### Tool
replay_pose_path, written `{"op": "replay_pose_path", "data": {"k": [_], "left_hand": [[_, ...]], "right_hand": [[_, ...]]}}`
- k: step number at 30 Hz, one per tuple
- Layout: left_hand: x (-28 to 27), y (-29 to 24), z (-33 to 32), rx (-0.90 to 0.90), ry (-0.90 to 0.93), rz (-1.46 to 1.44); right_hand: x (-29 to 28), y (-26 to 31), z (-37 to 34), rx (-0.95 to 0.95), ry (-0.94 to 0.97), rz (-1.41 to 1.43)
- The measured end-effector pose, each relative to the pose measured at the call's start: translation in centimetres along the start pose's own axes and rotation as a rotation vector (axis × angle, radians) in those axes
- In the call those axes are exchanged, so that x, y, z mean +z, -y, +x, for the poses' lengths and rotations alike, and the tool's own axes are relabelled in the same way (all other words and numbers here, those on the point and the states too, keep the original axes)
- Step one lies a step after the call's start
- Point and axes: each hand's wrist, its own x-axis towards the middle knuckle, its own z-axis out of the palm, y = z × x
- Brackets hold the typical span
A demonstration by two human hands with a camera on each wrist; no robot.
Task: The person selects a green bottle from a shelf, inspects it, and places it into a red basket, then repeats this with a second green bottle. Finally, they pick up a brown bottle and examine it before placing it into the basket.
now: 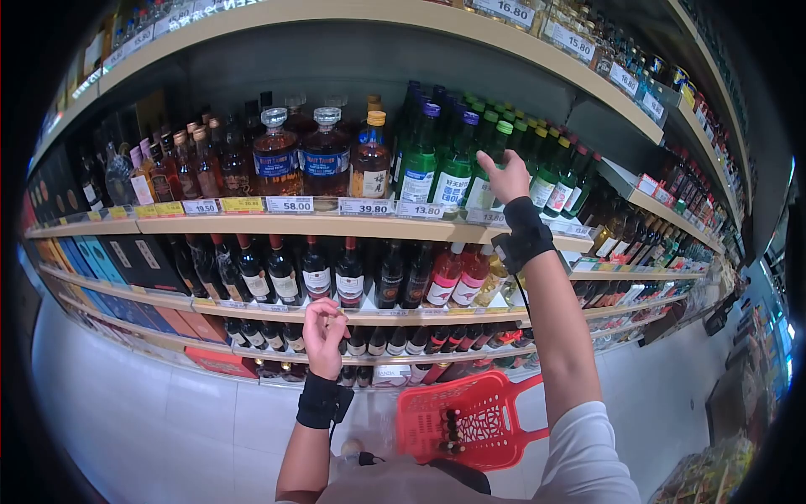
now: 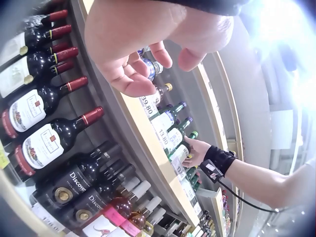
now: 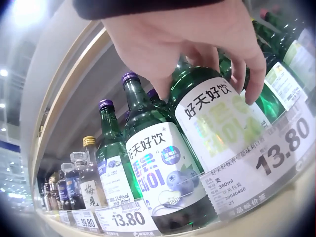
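The right hand (image 1: 506, 177) grips a green bottle with a light green cap (image 1: 504, 128) on the upper shelf. In the right wrist view its fingers and thumb curl round the neck and shoulder of that bottle (image 3: 217, 113), behind the shelf's label strip; the hand (image 3: 192, 44) hides the cap. A purple-capped green bottle (image 3: 163, 168) stands just beside it. The left hand (image 1: 324, 334), loosely curled and holding nothing, hangs before the lower shelf of dark wine bottles (image 1: 349, 273). In the left wrist view the hand (image 2: 148, 39) covers the top.
A red basket (image 1: 504, 420) with several small dark bottles in it is below, between the arms. Price labels (image 1: 290, 204) line the shelf edge. Square-shouldered liquor bottles (image 1: 275, 160) stand left of the green ones. More shelves (image 1: 663, 210) continue at the right.
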Motion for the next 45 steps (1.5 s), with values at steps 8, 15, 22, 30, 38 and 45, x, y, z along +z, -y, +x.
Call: {"op": "replay_pose_path", "data": {"k": [8, 15, 22, 30, 38, 45], "left_hand": [[0.3, 1.0, -0.6, -0.062, 0.052, -0.061], [1.7, 1.0, -1.1, -0.109, 0.153, -0.057], [3.9, 0.9, -1.7, -0.187, 0.203, -0.035], [10.1, 0.2, -3.8, -0.247, 0.434, 0.06], [17.5, 2.1, -7.5, -0.365, 0.674, -0.074], [23.0, 2.8, -12.1, -0.551, 0.735, -0.183]], "right_hand": [[-0.9, -0.9, 0.8, 0.028, 0.019, 0.029], [-2.5, -0.7, 0.1, 0.017, -0.075, 0.241], [-7.3, -1.6, 0.3, -0.066, -0.27, 0.428], [-13.9, -3.8, -9.2, 0.03, 0.044, 0.858], [-17.7, -8.0, -19.1, 0.248, 0.192, 0.998], [-18.6, -11.7, -24.2, 0.29, 0.294, 1.028]]}}
